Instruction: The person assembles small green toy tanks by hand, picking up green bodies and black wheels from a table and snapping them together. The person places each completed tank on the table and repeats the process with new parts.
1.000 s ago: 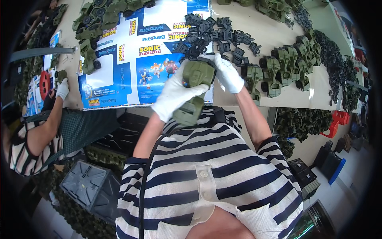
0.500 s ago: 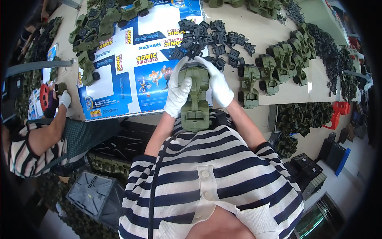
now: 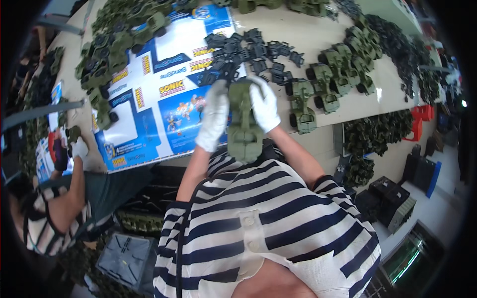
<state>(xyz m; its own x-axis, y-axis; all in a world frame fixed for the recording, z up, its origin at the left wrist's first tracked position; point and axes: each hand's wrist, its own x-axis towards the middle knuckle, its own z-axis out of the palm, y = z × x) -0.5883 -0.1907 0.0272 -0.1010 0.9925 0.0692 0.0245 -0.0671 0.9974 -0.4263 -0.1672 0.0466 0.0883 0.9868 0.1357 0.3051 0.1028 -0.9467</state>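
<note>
Now olive-green plastic toy vehicle [image 3: 243, 126], tilted earlier, points straight; white-gloved left hand [image 3: 213, 118] and white-gloved right hand [image 3: 265, 105], grips half-curled, clasp far sides: hold shared.

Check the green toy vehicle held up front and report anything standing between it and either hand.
Nothing visible: the gloved left hand and right hand flank the green toy vehicle directly. The black parts lie beyond it, not between.
</note>
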